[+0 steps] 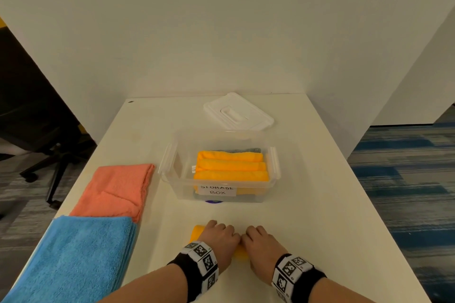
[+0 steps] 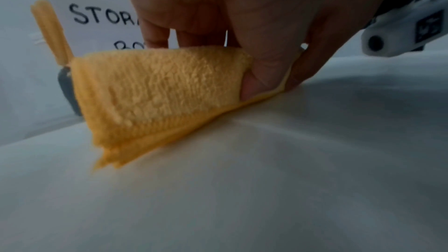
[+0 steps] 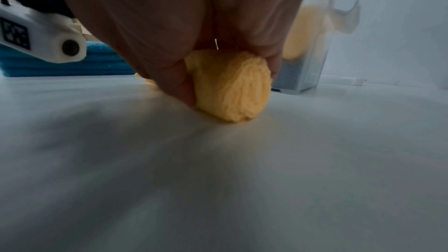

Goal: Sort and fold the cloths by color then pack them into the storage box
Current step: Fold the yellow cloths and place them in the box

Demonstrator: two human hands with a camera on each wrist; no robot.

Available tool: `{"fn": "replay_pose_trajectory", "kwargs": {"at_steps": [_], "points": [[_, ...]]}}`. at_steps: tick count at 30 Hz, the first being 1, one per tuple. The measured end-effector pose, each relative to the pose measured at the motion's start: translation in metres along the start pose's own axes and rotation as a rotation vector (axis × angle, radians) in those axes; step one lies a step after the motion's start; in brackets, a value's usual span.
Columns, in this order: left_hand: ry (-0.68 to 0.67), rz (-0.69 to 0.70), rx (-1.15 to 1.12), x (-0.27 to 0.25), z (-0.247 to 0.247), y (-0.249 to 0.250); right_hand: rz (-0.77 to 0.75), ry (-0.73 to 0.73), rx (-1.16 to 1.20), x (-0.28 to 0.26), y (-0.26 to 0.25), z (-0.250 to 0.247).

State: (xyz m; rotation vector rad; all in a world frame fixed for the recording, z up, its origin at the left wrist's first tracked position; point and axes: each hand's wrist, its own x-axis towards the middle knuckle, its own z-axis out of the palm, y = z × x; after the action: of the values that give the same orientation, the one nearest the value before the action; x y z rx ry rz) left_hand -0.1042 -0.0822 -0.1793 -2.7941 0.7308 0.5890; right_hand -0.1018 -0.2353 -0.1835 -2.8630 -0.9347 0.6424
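Note:
A yellow cloth (image 1: 196, 233) lies rolled on the table's near edge, mostly hidden under both hands. My left hand (image 1: 219, 238) curls over its left part, thumb tucked under the roll (image 2: 155, 91). My right hand (image 1: 261, 241) grips the right end, where the coiled end of the cloth (image 3: 235, 87) shows between thumb and fingers. Beyond them stands the clear storage box (image 1: 172, 172) with three rolled yellow cloths (image 1: 230, 166) over a grey one. A folded orange cloth (image 1: 115, 192) and a folded blue stack (image 1: 78, 256) lie at the left.
The box's white lid (image 1: 237, 112) lies on the table behind the box. White partition walls close the back and right. The table's left edge runs under the blue stack; an office chair (image 1: 41, 155) stands off to the left.

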Motion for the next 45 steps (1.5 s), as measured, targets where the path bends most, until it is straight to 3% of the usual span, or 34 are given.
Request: {"fn": "replay_pose_trajectory", "kwargs": {"at_steps": [3, 10, 15, 19, 22, 30, 33, 38, 45], "points": [[0.037, 0.011, -0.022, -0.01, -0.018, -0.002, -0.005, -0.021, 0.004, -0.008, 0.004, -0.018], [0.597, 0.063, 0.007, -0.028, -0.083, -0.034, -0.043, 0.242, 0.052, -0.019, 0.023, -0.103], [0.716, 0.026, 0.167, 0.001, -0.13, -0.071, 0.003, 0.328, -0.074, 0.016, 0.041, -0.154], [0.662, -0.059, 0.258, 0.028, -0.161, -0.094, 0.066, 0.375, -0.202, 0.054, 0.057, -0.178], [0.503, -0.123, 0.298, 0.048, -0.179, -0.104, 0.151, 0.387, -0.25, 0.081, 0.068, -0.188], [0.224, -0.194, 0.336, 0.088, -0.184, -0.131, 0.388, 0.283, -0.018, 0.108, 0.108, -0.171], [0.151, -0.184, 0.297, 0.1, -0.181, -0.132, 0.386, 0.239, 0.128, 0.113, 0.112, -0.165], [0.078, -0.172, 0.273, 0.116, -0.176, -0.125, 0.354, 0.139, 0.164, 0.118, 0.11, -0.151], [0.01, -0.126, 0.299, 0.14, -0.164, -0.117, 0.366, 0.177, 0.218, 0.117, 0.112, -0.144]]}}
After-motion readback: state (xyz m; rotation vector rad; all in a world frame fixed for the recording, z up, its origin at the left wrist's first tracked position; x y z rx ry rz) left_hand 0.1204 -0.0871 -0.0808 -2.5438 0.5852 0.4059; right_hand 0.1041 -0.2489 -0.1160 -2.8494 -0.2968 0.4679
